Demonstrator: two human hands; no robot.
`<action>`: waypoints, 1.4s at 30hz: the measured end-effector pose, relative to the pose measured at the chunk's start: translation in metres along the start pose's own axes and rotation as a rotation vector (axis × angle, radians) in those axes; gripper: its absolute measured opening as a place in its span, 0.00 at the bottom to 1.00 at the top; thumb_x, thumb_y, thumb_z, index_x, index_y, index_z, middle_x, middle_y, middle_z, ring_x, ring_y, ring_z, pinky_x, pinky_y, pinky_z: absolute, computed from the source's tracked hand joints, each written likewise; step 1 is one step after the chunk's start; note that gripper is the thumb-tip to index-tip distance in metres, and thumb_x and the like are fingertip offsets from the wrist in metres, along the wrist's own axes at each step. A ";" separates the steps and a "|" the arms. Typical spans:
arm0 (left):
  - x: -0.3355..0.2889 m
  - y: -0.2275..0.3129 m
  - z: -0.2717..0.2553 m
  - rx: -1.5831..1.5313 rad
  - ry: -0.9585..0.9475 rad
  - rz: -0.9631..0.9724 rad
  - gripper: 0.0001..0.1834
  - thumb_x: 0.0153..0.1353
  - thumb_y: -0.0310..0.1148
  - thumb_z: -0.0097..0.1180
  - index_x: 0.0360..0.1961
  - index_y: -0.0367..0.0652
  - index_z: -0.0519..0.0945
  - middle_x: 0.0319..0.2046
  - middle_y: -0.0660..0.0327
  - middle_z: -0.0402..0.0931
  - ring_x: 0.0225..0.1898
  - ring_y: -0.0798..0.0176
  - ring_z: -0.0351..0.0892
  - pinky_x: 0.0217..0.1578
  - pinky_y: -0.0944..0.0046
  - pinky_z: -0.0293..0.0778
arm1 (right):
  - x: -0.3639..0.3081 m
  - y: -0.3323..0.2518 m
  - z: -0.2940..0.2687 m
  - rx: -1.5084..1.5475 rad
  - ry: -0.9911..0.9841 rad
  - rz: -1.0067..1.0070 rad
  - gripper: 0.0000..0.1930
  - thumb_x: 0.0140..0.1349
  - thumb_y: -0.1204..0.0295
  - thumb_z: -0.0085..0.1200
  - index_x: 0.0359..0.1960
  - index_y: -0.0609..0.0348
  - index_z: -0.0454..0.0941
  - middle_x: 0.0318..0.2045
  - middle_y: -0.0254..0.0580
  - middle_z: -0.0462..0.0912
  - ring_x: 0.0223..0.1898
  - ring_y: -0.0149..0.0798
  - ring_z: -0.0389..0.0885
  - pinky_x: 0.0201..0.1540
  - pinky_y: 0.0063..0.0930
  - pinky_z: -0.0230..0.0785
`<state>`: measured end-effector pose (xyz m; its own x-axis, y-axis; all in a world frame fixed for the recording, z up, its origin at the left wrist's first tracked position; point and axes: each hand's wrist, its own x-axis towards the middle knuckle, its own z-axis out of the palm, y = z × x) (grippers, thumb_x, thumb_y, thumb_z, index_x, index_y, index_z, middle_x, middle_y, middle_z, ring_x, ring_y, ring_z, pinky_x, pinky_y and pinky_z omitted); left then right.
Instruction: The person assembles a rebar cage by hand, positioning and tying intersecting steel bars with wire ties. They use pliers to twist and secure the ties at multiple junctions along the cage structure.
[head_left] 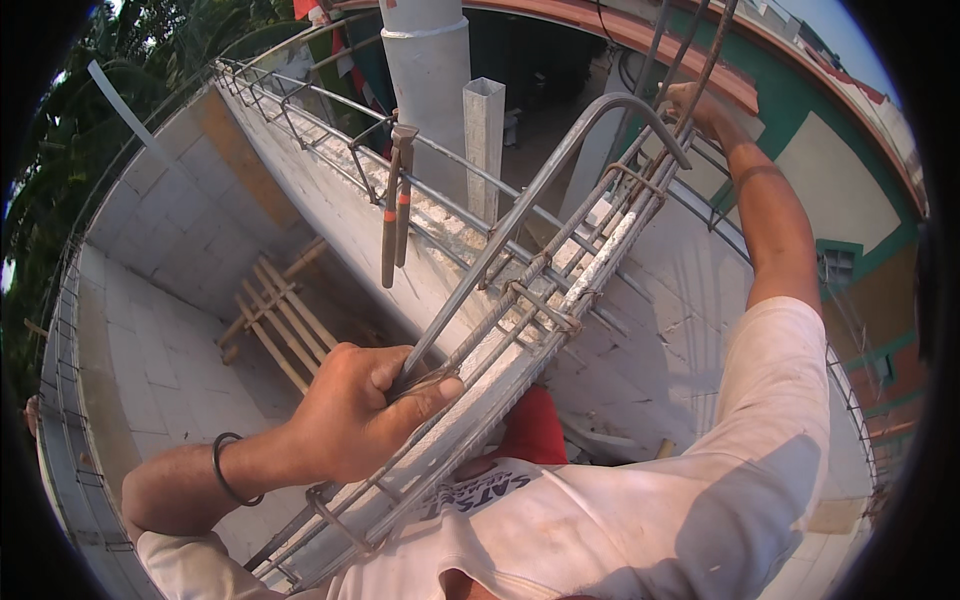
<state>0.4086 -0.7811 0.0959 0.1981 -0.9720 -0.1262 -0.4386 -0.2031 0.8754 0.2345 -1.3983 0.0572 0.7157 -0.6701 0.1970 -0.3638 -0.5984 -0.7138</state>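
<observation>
My left hand (350,425) is closed round the lower end of a hooked steel bar (508,222), with thin tie wire by the thumb. The bar slants up to the right over a rebar cage (545,318), and its curved end turns down near the upright rebars (690,70). At the upper right, my outstretched right hand (702,108) is closed at those uprights, apparently gripping one; its fingers are partly hidden. Pincers (397,205) with dark handles and orange bands hang from a bar of a second rebar cage (330,145) along the far wall top.
A bamboo frame (280,310) stands below, inside the pale block walls (165,330). Beyond the far wall rise a thick white pipe (428,90) and a square metal post (483,150). A green-and-cream building (850,165) is at the right, with trees (60,150) at the left.
</observation>
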 end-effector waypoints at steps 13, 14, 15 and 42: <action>0.001 -0.004 0.008 -0.119 0.055 0.006 0.21 0.69 0.41 0.59 0.22 0.37 0.77 0.13 0.67 0.69 0.19 0.76 0.65 0.19 0.67 0.60 | 0.000 -0.014 0.004 0.043 -0.093 0.140 0.21 0.71 0.54 0.52 0.40 0.65 0.81 0.35 0.41 0.78 0.38 0.36 0.73 0.42 0.37 0.68; 0.002 -0.005 0.008 -0.113 0.058 0.018 0.21 0.69 0.41 0.59 0.23 0.37 0.77 0.13 0.67 0.70 0.19 0.76 0.65 0.19 0.67 0.60 | 0.004 -0.015 0.002 0.030 -0.112 0.143 0.22 0.71 0.54 0.52 0.42 0.66 0.81 0.37 0.42 0.78 0.40 0.37 0.74 0.44 0.38 0.69; 0.002 -0.006 0.008 -0.107 0.063 0.029 0.21 0.69 0.41 0.59 0.23 0.37 0.78 0.13 0.67 0.70 0.19 0.76 0.65 0.19 0.67 0.59 | 0.002 -0.012 0.004 -0.017 -0.083 0.150 0.24 0.72 0.53 0.49 0.42 0.67 0.81 0.35 0.41 0.77 0.38 0.36 0.73 0.43 0.37 0.69; 0.158 -0.011 -0.083 0.337 0.485 0.115 0.15 0.56 0.37 0.69 0.32 0.33 0.83 0.24 0.63 0.80 0.25 0.72 0.76 0.28 0.65 0.72 | -0.363 -0.112 0.116 0.387 1.120 -0.083 0.19 0.76 0.61 0.43 0.48 0.66 0.79 0.26 0.39 0.83 0.38 0.30 0.80 0.53 0.32 0.73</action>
<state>0.5172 -0.9223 0.1049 0.4756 -0.8413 0.2570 -0.7187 -0.2032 0.6650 0.0839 -1.0372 -0.0124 -0.2611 -0.7617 0.5930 0.0015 -0.6146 -0.7888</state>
